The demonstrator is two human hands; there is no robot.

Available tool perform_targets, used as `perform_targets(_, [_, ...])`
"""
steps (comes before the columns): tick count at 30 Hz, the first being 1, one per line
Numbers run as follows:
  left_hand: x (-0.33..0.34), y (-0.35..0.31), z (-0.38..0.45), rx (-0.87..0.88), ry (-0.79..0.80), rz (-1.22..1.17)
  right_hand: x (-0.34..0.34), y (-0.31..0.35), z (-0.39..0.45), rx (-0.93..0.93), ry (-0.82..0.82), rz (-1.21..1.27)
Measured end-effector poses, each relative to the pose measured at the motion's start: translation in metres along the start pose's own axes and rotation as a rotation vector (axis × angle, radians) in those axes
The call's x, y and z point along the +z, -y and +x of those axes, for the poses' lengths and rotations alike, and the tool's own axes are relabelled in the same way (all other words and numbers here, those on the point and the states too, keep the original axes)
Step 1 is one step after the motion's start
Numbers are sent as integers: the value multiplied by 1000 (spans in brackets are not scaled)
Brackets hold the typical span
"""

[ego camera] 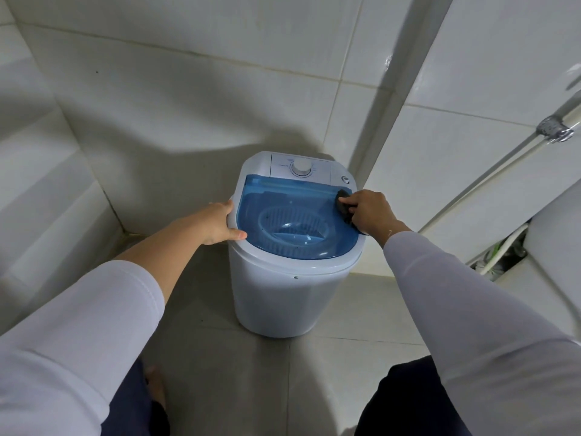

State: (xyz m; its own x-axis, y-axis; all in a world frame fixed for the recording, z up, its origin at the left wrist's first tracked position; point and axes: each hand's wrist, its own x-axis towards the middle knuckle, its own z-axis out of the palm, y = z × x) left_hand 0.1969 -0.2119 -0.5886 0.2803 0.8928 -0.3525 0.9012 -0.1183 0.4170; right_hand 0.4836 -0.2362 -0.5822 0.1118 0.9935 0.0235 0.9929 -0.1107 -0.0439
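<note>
Bracing from the left, we have our left hand gripping the white rim of the small washing machine. The thumb lies along the top beside the blue lid, and the fingers curl down over the side, mostly out of sight. The machine stands on the tiled floor in a corner, its back close to the wall and its dial at the far edge. The lid is down, and through it we see the basket inside.

At the lid's far right corner our right hand pinches a dark pad, fingers bunched round it, pressing it to the plastic. We judge the step in hand to be wiping the lid, with most of its surface yet to cover. The next move calls for a sweep leftward or toward us across the lid under light pressure, while the left hand stops the tub from sliding.

Room is open above the lid and on the floor in front. It tightens to the right, where the wall corner sits just behind the right hand, and a pipe and a white curved fixture stand near our right elbow.
</note>
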Motion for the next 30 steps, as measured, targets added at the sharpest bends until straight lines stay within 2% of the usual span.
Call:
perform_targets(8, [4, 2, -3, 14, -34, -48, -26, 5, -5, 39, -4, -136])
perform_targets(14, [5, 6, -3, 17, -42, -86, -47, 69, 17, -122, -18, 64])
perform_targets(22, [8, 15, -1, 25, -48, -156, -26, 150, 31, -370, 79, -64])
perform_targets(30, [9, 19, 0, 27, -56, -179, 0, 162, 27, -412, 94, -133])
